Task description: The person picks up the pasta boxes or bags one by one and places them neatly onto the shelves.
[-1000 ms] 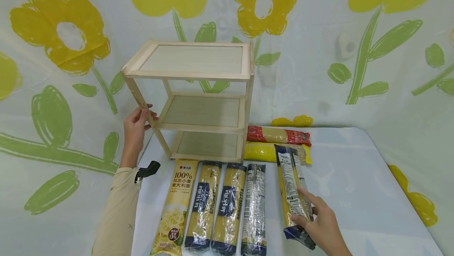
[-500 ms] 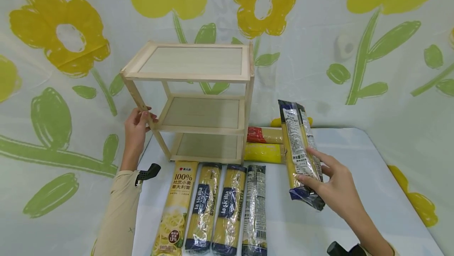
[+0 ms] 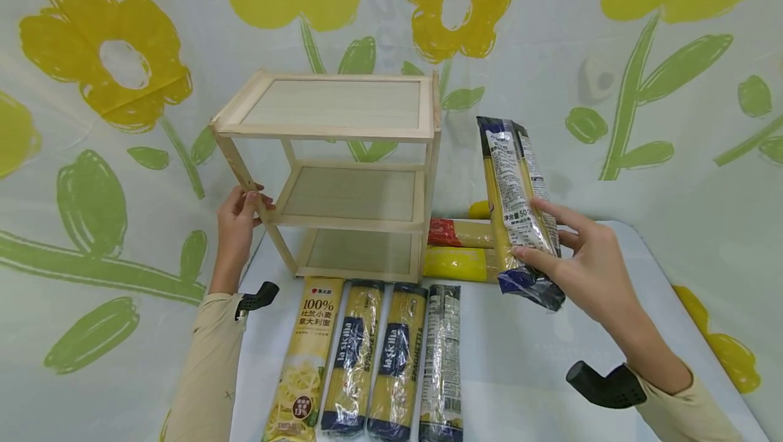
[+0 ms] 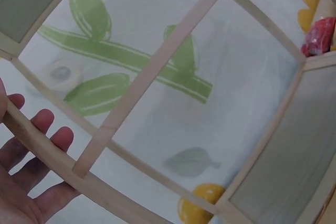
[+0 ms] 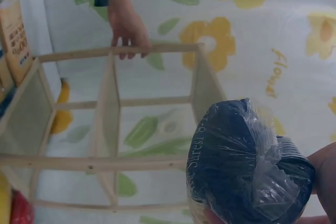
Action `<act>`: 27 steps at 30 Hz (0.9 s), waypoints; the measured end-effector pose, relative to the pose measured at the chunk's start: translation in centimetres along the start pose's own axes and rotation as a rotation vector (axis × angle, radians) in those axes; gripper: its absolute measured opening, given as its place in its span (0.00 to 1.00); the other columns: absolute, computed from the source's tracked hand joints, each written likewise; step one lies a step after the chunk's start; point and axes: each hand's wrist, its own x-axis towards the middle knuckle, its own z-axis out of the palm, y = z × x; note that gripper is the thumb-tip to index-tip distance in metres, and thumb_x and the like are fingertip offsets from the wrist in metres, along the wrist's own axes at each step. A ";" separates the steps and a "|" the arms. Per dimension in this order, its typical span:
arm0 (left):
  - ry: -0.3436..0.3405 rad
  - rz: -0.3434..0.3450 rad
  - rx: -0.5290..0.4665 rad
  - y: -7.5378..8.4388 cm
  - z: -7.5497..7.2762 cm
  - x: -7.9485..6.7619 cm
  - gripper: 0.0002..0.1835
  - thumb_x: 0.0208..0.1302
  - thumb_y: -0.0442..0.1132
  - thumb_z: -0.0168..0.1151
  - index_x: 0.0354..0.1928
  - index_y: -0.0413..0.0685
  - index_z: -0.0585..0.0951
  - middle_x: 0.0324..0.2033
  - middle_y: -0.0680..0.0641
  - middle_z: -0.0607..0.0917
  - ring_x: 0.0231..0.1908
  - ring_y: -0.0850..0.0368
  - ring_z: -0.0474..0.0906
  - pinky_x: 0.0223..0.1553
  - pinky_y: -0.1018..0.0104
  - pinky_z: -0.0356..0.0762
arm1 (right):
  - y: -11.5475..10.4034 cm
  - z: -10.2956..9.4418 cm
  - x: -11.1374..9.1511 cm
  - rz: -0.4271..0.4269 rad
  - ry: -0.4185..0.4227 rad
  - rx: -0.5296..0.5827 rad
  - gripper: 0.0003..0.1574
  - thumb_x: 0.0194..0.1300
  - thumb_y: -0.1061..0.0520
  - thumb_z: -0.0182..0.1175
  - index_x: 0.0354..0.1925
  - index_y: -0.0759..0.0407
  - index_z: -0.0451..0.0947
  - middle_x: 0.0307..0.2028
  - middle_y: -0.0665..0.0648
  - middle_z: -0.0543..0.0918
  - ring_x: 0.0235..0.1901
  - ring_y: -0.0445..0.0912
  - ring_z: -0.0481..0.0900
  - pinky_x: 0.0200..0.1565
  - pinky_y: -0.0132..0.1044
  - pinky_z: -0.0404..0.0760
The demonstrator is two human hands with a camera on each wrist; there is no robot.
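Note:
My right hand [image 3: 575, 258] grips a long spaghetti packet [image 3: 516, 197] with dark blue ends, held upright in the air right of the wooden rack; in the right wrist view its dark end [image 5: 247, 166] fills the lower right. The three-tier wooden rack [image 3: 342, 177] stands at the back of the table. My left hand [image 3: 240, 214] holds the rack's front left leg [image 4: 47, 156], fingers curled round it. Several more pasta packets [image 3: 367, 360] lie side by side in front of the rack.
A red packet [image 3: 459, 232] and a yellow packet [image 3: 455, 264] lie right of the rack's base. The white table [image 3: 550, 374] is backed by a curtain with yellow flowers [image 3: 455, 7]. Black wrist mounts [image 3: 602, 384] sit on both sleeves.
My right hand has lifted the spaghetti packet off the table and raised it up and back, to beside the rack's top tier. My left hand has stayed on the leg.

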 end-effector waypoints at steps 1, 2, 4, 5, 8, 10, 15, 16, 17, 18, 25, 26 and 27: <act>0.001 0.001 -0.003 -0.1 0.0 0.0 0.07 0.71 0.38 0.51 0.43 0.46 0.78 0.31 0.42 0.82 0.34 0.55 0.81 0.34 0.69 0.79 | -0.3 -0.1 0.3 0.005 -0.001 0.001 0.44 0.55 0.56 0.71 0.67 0.53 0.65 0.56 0.67 0.71 0.46 0.65 0.79 0.29 0.29 0.80; 0.000 0.001 -0.002 -0.1 0.0 0.0 0.07 0.71 0.38 0.51 0.43 0.47 0.78 0.31 0.42 0.82 0.34 0.55 0.81 0.34 0.69 0.79 | -0.5 -0.1 0.5 0.008 -0.001 0.001 0.44 0.55 0.56 0.70 0.67 0.52 0.65 0.57 0.67 0.71 0.47 0.65 0.79 0.29 0.29 0.79; 0.000 0.004 0.001 -0.2 -0.1 0.1 0.08 0.71 0.38 0.50 0.43 0.46 0.78 0.31 0.41 0.82 0.34 0.55 0.81 0.34 0.69 0.79 | -1.1 -0.3 1.0 0.012 -0.005 0.006 0.43 0.55 0.55 0.70 0.67 0.51 0.65 0.57 0.65 0.70 0.46 0.63 0.79 0.30 0.29 0.79; -0.001 0.005 0.003 -0.2 -0.1 0.1 0.08 0.71 0.38 0.50 0.43 0.46 0.78 0.31 0.40 0.82 0.34 0.54 0.81 0.35 0.68 0.79 | -1.3 -0.3 1.3 0.009 -0.004 0.007 0.43 0.56 0.55 0.70 0.67 0.51 0.65 0.57 0.64 0.69 0.46 0.62 0.79 0.30 0.29 0.79; -0.002 0.007 0.011 -0.3 -0.1 0.2 0.08 0.72 0.37 0.50 0.43 0.45 0.78 0.32 0.38 0.81 0.35 0.53 0.81 0.35 0.68 0.79 | -2.1 -0.5 2.2 -0.002 0.000 0.019 0.42 0.56 0.55 0.70 0.67 0.51 0.65 0.53 0.61 0.69 0.43 0.53 0.81 0.31 0.29 0.80; -0.003 0.007 0.019 -0.3 -0.1 0.2 0.08 0.72 0.37 0.50 0.44 0.45 0.78 0.33 0.36 0.81 0.35 0.52 0.81 0.35 0.68 0.79 | -2.6 -0.7 2.9 -0.009 0.012 0.028 0.42 0.55 0.56 0.70 0.67 0.51 0.66 0.51 0.60 0.70 0.40 0.45 0.81 0.31 0.29 0.80; -0.005 0.010 0.026 -0.3 -0.1 0.3 0.08 0.72 0.38 0.49 0.44 0.45 0.78 0.34 0.36 0.81 0.35 0.52 0.81 0.35 0.68 0.79 | -4.5 -1.0 4.5 0.004 0.034 0.056 0.41 0.54 0.55 0.71 0.65 0.50 0.68 0.49 0.57 0.70 0.37 0.37 0.81 0.31 0.29 0.80; -0.006 0.011 0.022 -0.3 -0.1 0.3 0.08 0.72 0.38 0.49 0.44 0.45 0.78 0.34 0.36 0.81 0.35 0.52 0.81 0.35 0.68 0.79 | -4.8 -1.1 4.8 0.008 0.036 0.058 0.41 0.54 0.55 0.71 0.65 0.50 0.68 0.50 0.58 0.70 0.38 0.39 0.81 0.31 0.29 0.80; -0.005 0.013 0.026 -0.3 -0.1 0.3 0.08 0.72 0.38 0.49 0.44 0.45 0.78 0.33 0.37 0.81 0.35 0.53 0.81 0.35 0.68 0.79 | -5.2 -1.1 5.1 0.013 0.039 0.058 0.41 0.54 0.54 0.71 0.65 0.50 0.69 0.50 0.58 0.70 0.39 0.42 0.81 0.32 0.29 0.80; -0.003 0.012 0.022 -0.3 -0.2 0.3 0.08 0.72 0.38 0.50 0.43 0.45 0.78 0.33 0.37 0.81 0.35 0.53 0.81 0.35 0.68 0.79 | -5.5 -1.1 5.4 0.019 0.040 0.058 0.41 0.54 0.53 0.71 0.65 0.49 0.69 0.51 0.58 0.70 0.41 0.44 0.81 0.32 0.28 0.80; 0.003 0.021 0.051 -0.2 -0.1 0.2 0.08 0.72 0.38 0.49 0.43 0.46 0.78 0.33 0.37 0.81 0.35 0.53 0.81 0.35 0.68 0.78 | -7.5 -0.8 7.1 0.031 0.033 0.068 0.42 0.53 0.50 0.71 0.65 0.48 0.69 0.55 0.62 0.68 0.48 0.56 0.78 0.31 0.27 0.79; 0.003 0.024 0.058 -0.1 -0.1 0.1 0.08 0.72 0.38 0.49 0.43 0.46 0.78 0.33 0.36 0.81 0.35 0.53 0.81 0.34 0.68 0.78 | -7.8 -0.8 7.3 0.028 0.033 0.069 0.42 0.53 0.50 0.71 0.65 0.48 0.69 0.55 0.62 0.68 0.48 0.57 0.78 0.31 0.27 0.79; 0.003 0.027 0.063 -0.1 0.0 0.1 0.08 0.72 0.38 0.49 0.43 0.46 0.78 0.33 0.35 0.81 0.35 0.53 0.81 0.34 0.68 0.78 | -8.0 -0.8 7.5 0.030 0.032 0.071 0.42 0.53 0.50 0.71 0.65 0.48 0.69 0.55 0.63 0.68 0.48 0.57 0.78 0.31 0.26 0.78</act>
